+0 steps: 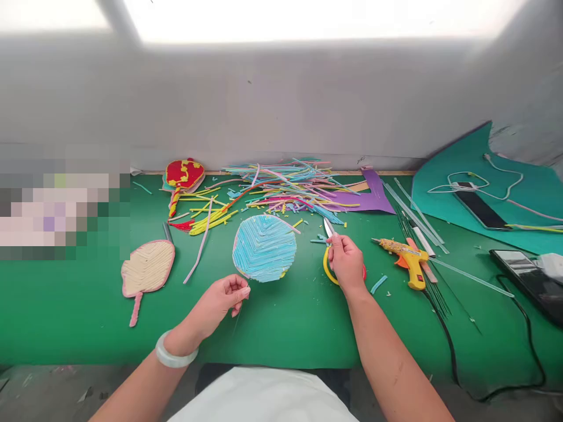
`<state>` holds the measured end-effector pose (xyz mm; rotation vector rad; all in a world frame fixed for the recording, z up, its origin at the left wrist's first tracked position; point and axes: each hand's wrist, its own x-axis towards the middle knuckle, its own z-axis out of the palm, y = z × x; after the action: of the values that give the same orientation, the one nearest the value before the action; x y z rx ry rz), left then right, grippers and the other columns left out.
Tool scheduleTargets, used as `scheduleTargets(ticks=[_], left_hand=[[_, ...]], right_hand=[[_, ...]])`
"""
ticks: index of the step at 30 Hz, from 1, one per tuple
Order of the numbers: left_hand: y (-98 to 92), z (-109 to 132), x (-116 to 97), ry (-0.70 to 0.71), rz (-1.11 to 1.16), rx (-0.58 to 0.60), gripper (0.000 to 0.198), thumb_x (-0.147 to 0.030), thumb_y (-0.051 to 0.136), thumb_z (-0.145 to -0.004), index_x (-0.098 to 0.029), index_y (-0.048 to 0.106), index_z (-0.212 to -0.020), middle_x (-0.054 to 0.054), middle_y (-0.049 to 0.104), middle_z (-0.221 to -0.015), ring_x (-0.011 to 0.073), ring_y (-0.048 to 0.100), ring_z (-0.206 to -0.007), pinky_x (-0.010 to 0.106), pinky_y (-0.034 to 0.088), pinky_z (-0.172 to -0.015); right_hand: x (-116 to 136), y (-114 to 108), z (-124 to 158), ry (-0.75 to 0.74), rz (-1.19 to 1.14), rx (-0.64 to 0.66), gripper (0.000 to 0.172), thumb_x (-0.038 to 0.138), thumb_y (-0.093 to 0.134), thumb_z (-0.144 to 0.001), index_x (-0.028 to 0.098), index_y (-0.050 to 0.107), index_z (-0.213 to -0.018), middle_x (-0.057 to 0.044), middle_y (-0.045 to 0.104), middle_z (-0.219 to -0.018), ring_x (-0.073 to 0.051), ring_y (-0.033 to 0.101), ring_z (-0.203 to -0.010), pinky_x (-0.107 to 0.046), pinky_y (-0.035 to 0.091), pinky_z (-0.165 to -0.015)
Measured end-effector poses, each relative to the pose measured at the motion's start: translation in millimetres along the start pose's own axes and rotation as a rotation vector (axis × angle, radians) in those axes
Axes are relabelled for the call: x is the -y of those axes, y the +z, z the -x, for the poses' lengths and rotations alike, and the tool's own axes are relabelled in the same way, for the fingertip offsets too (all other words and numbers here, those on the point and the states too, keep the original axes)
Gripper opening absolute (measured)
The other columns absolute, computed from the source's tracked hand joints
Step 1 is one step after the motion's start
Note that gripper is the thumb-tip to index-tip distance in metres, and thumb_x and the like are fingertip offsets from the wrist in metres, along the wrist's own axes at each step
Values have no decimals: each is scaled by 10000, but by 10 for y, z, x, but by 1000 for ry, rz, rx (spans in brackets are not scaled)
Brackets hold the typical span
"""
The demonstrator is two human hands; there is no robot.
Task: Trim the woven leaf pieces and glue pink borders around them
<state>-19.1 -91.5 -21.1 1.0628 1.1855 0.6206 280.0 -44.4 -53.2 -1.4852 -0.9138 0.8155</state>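
A round blue piece point(264, 248) covered in slanting strips lies on the green table point(281, 328). Just below its lower left edge, my left hand point(234, 294) pinches a thin wire or thread point(238, 319) that hangs down. To the right of the blue piece, my right hand point(346, 261) is closed on the scissors, whose blades point(328, 227) point up and away. The yellow handle point(327, 268) and part of a red one show around the fingers.
Colourful stems point(281, 184) are piled at the back beside purple sheets point(373, 193). A beige fan point(149, 266) and a red one point(185, 173) lie left. Rightward are a yellow glue gun point(411, 261), its cord, glue sticks, wires and a phone point(479, 205).
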Motion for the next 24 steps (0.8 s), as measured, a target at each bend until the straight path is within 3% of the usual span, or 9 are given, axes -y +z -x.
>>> scheduleTargets(ticks=[8,18,24], left_hand=[[44,-27,150,25,72,-50,492,-574,814,-682,-174,553,-803,-58,538,-668,62,431,-507,209,365,-461],[221,-43,67,58,167,-31,504,-571,840,-665,-170,556,-775,-50,552,-690,50,433,-512,197,370,-453],[209,-18,76,73,178,-41,512,-568,862,-644,-166,572,-772,-47,566,-687,53,453,-508,204,396,-453]], right_hand=[[-18,-1,-8,-2,0,1,500,724,566,-843,228,607,-803,78,464,-485,-101,389,-370,-236,292,-372],[0,-5,0,-3,1,-1,504,732,561,-837,230,597,-803,76,467,-489,-107,390,-375,-239,298,-374],[28,-5,8,-6,8,-3,528,745,562,-831,219,606,-801,68,470,-495,-103,396,-388,-233,314,-386]])
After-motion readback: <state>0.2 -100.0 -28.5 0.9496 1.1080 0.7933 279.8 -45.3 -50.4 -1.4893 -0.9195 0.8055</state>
